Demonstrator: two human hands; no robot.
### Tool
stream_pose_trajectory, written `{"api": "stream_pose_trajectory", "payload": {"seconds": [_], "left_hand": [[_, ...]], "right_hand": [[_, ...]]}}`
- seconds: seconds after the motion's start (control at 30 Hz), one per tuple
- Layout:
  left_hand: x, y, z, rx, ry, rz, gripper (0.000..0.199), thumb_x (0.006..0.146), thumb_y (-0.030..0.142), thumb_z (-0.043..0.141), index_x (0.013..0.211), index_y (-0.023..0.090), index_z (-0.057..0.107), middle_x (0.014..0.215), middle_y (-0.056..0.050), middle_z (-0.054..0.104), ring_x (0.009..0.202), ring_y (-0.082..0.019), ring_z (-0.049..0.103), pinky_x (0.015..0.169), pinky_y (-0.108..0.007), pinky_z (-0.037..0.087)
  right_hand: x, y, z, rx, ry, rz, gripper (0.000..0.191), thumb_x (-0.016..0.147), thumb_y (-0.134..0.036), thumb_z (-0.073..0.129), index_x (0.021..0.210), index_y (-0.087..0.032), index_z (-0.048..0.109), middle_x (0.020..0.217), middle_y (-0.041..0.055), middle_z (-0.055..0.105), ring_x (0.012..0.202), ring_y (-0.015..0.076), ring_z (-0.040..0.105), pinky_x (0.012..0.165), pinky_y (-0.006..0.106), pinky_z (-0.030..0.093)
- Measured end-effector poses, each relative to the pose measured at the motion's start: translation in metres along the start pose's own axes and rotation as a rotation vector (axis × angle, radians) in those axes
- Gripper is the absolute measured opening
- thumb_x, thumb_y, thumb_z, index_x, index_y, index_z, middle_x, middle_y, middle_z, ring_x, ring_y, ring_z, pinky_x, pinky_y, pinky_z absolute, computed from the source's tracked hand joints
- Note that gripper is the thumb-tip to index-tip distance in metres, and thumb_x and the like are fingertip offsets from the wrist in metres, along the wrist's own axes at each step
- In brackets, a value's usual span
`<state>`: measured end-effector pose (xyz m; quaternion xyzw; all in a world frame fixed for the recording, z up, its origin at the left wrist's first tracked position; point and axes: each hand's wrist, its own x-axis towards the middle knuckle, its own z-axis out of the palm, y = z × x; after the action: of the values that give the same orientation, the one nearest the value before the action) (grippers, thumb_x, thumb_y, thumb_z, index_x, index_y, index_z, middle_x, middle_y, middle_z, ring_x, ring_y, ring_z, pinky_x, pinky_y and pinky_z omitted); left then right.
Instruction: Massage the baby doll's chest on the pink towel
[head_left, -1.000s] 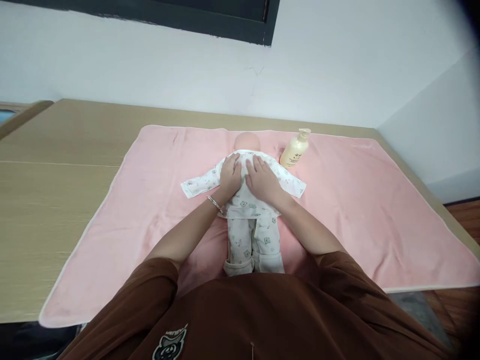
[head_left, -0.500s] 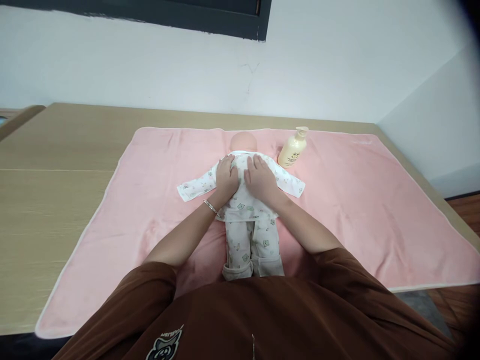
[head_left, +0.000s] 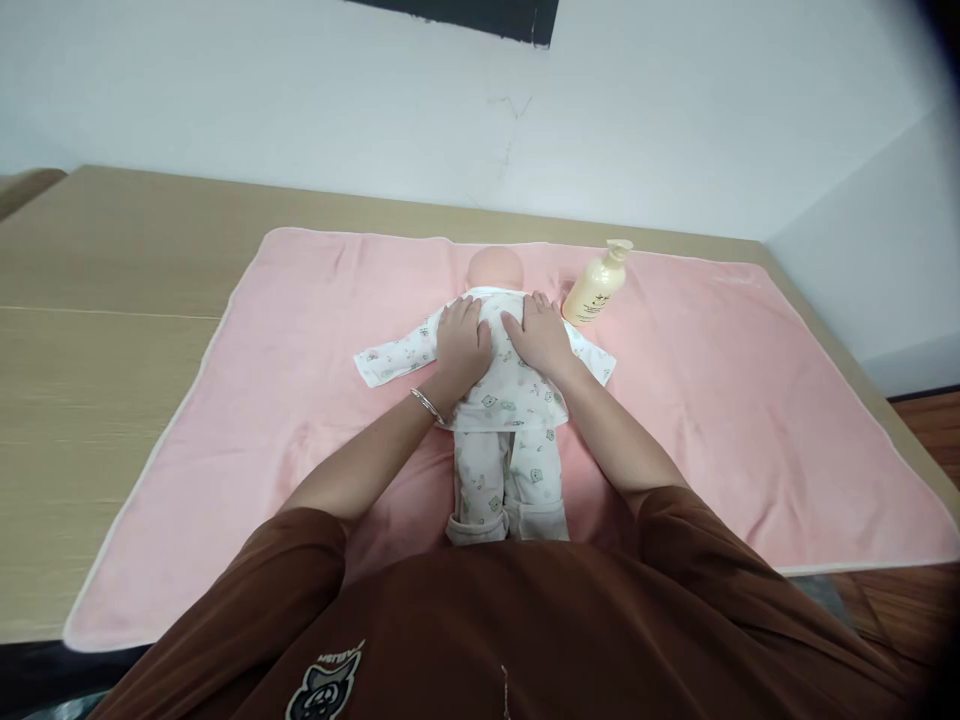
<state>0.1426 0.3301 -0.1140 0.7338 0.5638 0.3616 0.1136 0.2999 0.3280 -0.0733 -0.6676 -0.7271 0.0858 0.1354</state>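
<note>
A baby doll (head_left: 510, 390) in a white printed top and trousers lies with its head away from me and its sleeves spread to the sides. Its back appears to face up; no facial features show. My left hand (head_left: 463, 345) rests flat on the left of the doll's upper back, fingers pointing toward the head. On the right of the upper back lies my right hand (head_left: 541, 335), fingers out and thumb angled inward. Neither hand grips anything. A cream pump bottle (head_left: 595, 290) stands just beyond the doll's right sleeve.
Under the doll a pink mat (head_left: 315, 320) with a pale border covers much of the wooden table (head_left: 112, 260). A white wall (head_left: 300, 110) rises behind the table's far edge. Wooden flooring (head_left: 930, 430) shows at the right.
My right hand has slid outward to the right across the doll's back, widening the gap between the hands. The view has tilted down a little.
</note>
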Motion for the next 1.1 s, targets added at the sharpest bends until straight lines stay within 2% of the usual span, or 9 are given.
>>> {"api": "stream_pose_trajectory", "payload": {"seconds": [0.13, 0.3, 0.4, 0.5, 0.57, 0.7, 0.83, 0.97, 1.1], "left_hand": [[0.011, -0.002, -0.004, 0.088, -0.044, 0.031, 0.047, 0.095, 0.027, 0.042, 0.134, 0.009, 0.060, 0.143, -0.019, 0.064, 0.138, -0.031, 0.056, 0.124, -0.048, 0.038], [0.018, 0.003, -0.007, 0.167, -0.075, 0.021, 0.037, 0.098, 0.028, 0.043, 0.122, 0.008, 0.063, 0.131, -0.022, 0.069, 0.129, -0.034, 0.061, 0.118, -0.052, 0.043], [0.006, 0.016, -0.009, 0.199, -0.056, 0.053, 0.037, 0.101, 0.026, 0.039, 0.122, 0.007, 0.062, 0.132, -0.024, 0.068, 0.132, -0.036, 0.060, 0.118, -0.052, 0.043], [-0.004, 0.025, -0.011, 0.209, -0.038, 0.109, 0.041, 0.102, 0.024, 0.035, 0.129, 0.004, 0.059, 0.139, -0.026, 0.064, 0.138, -0.036, 0.056, 0.119, -0.052, 0.042], [-0.003, 0.024, -0.012, 0.204, -0.046, 0.115, 0.042, 0.101, 0.023, 0.035, 0.129, 0.003, 0.059, 0.141, -0.026, 0.063, 0.139, -0.035, 0.056, 0.120, -0.051, 0.041], [0.012, 0.012, -0.016, 0.196, -0.127, 0.089, 0.038, 0.097, 0.024, 0.043, 0.122, 0.006, 0.064, 0.135, -0.024, 0.067, 0.133, -0.036, 0.059, 0.118, -0.053, 0.043], [0.015, 0.010, -0.018, 0.228, -0.150, 0.097, 0.035, 0.097, 0.025, 0.044, 0.118, 0.007, 0.066, 0.130, -0.023, 0.069, 0.130, -0.036, 0.061, 0.116, -0.052, 0.045], [-0.001, 0.025, -0.017, 0.242, -0.081, 0.115, 0.038, 0.100, 0.022, 0.038, 0.119, 0.004, 0.066, 0.133, -0.026, 0.068, 0.135, -0.035, 0.060, 0.118, -0.051, 0.044], [-0.006, 0.032, -0.020, 0.242, -0.095, 0.108, 0.040, 0.100, 0.021, 0.038, 0.122, 0.003, 0.066, 0.136, -0.026, 0.067, 0.138, -0.035, 0.058, 0.120, -0.050, 0.043]], "right_hand": [[-0.018, -0.018, -0.006, -0.128, 0.052, -0.046, 0.056, 0.108, -0.035, 0.031, 0.137, 0.006, 0.056, 0.146, 0.0296, 0.058, 0.143, 0.0387, 0.049, 0.125, 0.051, 0.026], [-0.022, -0.020, -0.013, -0.162, 0.056, -0.084, 0.047, 0.107, -0.031, 0.032, 0.121, -0.001, 0.066, 0.123, 0.0254, 0.070, 0.123, 0.0374, 0.062, 0.117, 0.050, 0.037], [-0.007, -0.003, -0.011, -0.036, 0.006, -0.110, 0.049, 0.107, -0.040, 0.036, 0.129, -0.005, 0.062, 0.138, 0.0235, 0.064, 0.135, 0.0359, 0.055, 0.119, 0.049, 0.036], [0.005, 0.010, -0.007, 0.053, -0.033, -0.119, 0.059, 0.107, -0.049, 0.038, 0.141, -0.004, 0.053, 0.154, 0.0232, 0.053, 0.148, 0.0355, 0.043, 0.124, 0.051, 0.029], [0.004, 0.009, -0.005, 0.026, -0.020, -0.115, 0.058, 0.108, -0.048, 0.036, 0.140, -0.003, 0.054, 0.150, 0.0241, 0.056, 0.145, 0.0361, 0.046, 0.125, 0.054, 0.026], [-0.016, -0.013, -0.010, -0.139, 0.045, -0.097, 0.050, 0.109, -0.036, 0.031, 0.127, -0.001, 0.063, 0.131, 0.0254, 0.068, 0.130, 0.0361, 0.058, 0.123, 0.053, 0.027], [-0.028, -0.023, -0.016, -0.217, 0.024, -0.128, 0.049, 0.108, -0.031, 0.031, 0.121, 0.000, 0.067, 0.126, 0.0261, 0.070, 0.125, 0.0354, 0.061, 0.123, 0.051, 0.027], [-0.012, -0.005, -0.017, -0.114, -0.047, -0.165, 0.053, 0.108, -0.040, 0.033, 0.133, -0.002, 0.061, 0.140, 0.0247, 0.063, 0.138, 0.0354, 0.052, 0.125, 0.054, 0.025], [-0.001, 0.004, -0.016, -0.069, -0.092, -0.174, 0.063, 0.108, -0.045, 0.034, 0.148, 0.001, 0.048, 0.156, 0.0252, 0.050, 0.149, 0.0356, 0.041, 0.128, 0.058, 0.017]]}}
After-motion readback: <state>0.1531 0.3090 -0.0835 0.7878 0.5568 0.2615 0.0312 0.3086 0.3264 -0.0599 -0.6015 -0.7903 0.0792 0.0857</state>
